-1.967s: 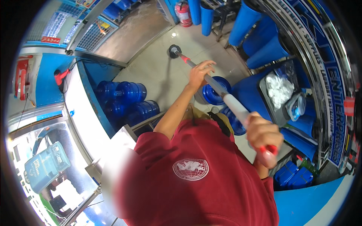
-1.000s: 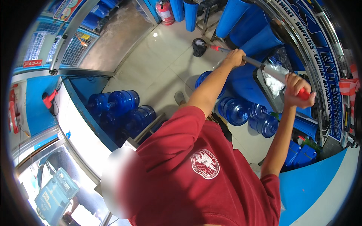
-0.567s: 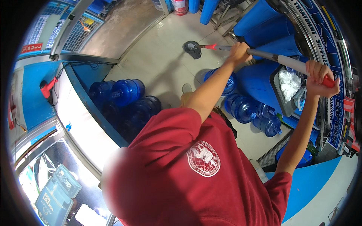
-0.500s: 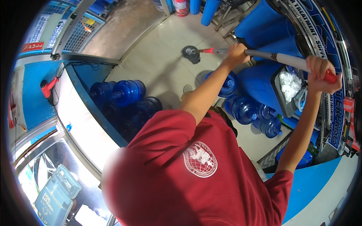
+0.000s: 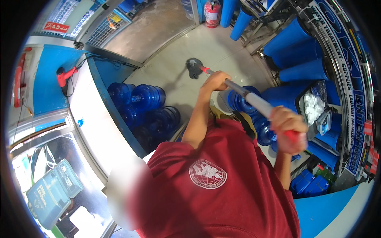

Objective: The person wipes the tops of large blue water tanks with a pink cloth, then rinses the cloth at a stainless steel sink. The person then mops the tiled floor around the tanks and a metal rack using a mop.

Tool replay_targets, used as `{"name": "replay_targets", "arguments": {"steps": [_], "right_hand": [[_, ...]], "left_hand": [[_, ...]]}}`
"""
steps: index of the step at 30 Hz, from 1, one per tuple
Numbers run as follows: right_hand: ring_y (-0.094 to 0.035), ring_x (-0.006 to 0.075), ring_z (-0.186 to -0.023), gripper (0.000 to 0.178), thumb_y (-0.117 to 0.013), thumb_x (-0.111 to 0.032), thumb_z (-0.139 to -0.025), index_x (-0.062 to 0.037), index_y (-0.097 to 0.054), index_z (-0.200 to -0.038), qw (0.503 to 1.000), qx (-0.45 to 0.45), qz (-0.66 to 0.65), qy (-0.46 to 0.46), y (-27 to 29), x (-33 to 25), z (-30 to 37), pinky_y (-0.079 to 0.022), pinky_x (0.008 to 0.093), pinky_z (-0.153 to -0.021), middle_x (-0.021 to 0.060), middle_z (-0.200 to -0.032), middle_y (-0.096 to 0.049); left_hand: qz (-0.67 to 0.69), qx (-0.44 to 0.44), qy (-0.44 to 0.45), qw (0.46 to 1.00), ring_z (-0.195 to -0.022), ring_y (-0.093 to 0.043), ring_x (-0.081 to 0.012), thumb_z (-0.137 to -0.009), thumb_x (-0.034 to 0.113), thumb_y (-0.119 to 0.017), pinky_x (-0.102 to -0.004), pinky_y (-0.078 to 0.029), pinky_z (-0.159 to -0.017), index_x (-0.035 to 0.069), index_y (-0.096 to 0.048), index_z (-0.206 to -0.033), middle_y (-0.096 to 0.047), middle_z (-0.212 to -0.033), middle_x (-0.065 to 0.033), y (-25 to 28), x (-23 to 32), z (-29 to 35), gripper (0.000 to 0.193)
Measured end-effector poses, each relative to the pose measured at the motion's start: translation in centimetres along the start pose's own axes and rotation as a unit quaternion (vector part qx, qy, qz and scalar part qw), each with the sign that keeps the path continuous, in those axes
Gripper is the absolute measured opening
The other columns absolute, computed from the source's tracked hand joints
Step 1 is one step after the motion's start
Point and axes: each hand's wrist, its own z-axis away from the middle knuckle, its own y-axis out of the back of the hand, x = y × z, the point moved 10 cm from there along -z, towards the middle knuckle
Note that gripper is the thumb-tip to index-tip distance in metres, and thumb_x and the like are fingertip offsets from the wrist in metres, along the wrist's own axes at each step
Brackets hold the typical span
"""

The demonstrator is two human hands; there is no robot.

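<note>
Both my hands hold a long-handled mop (image 5: 256,104), its grey pole slanting from the lower right toward the far floor. My left hand (image 5: 217,81) is wrapped round the pole low down, near its red joint. Higher up, my right hand (image 5: 289,129) grips the red top end; it is smeared by motion. The dark, stringy mop head (image 5: 194,68) rests on the pale tiled floor (image 5: 174,65). Below the pole, beside my body, stand blue water jugs (image 5: 264,131), partly hidden by my right hand and the pole.
More blue water jugs (image 5: 149,96) sit at left beside a white-topped counter (image 5: 95,115) with a red hair-dryer-shaped tool (image 5: 64,75). Tall blue containers (image 5: 291,39) line the right. A bin holding crumpled white plastic (image 5: 313,107) is near my right hand. A fire extinguisher (image 5: 212,14) stands far back.
The mop head has moved left across the floor. My right hand has come in toward my body with the handle's top end, and my left hand has shifted left. The view has turned slightly.
</note>
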Motion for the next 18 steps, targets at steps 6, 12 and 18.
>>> {"name": "replay_targets", "arguments": {"steps": [6, 12, 18], "right_hand": [[-0.056, 0.0271, -0.069, 0.035, -0.048, -0.025, -0.094, -0.0020, -0.049, -0.067, 0.985, -0.165, 0.044, 0.000, -6.1, 10.8, 3.7, -0.046, 0.0392, -0.070, 0.0118, -0.071, -0.058], [-0.049, 0.0263, -0.058, 0.037, -0.049, -0.021, -0.091, -0.0032, -0.045, -0.059, 0.994, -0.101, -0.036, 0.007, -6.5, 10.2, 0.4, -0.043, 0.0375, -0.065, 0.0080, -0.059, -0.049], [-0.053, 0.0205, -0.046, 0.060, -0.049, -0.050, -0.091, -0.0060, -0.048, -0.049, 0.978, -0.196, -0.068, -0.017, -1.5, -4.3, 2.1, -0.048, 0.0365, -0.055, 0.0057, -0.049, -0.051]], "left_hand": [[-0.026, 0.253, 0.196, 0.947, -0.133, -0.045, -0.0454, -0.069, 0.019, -0.086, -0.0453, -0.044, -0.106, 0.007, -0.042, -0.145, -0.040, -0.148, -0.0291, 1.9, -14.3, 6.4, 0.089], [-0.031, 0.355, 0.263, 0.897, -0.146, -0.023, -0.0465, -0.070, 0.027, -0.087, -0.0494, -0.028, -0.120, -0.005, -0.015, -0.152, -0.020, -0.156, -0.0333, 3.6, -12.5, 9.1, 0.114], [-0.096, 0.355, 0.106, 0.924, -0.118, -0.055, -0.0406, -0.073, 0.014, -0.080, -0.0476, -0.047, -0.097, 0.009, -0.048, -0.133, -0.059, -0.128, -0.0193, 2.5, 0.2, 7.2, 0.069]]}}
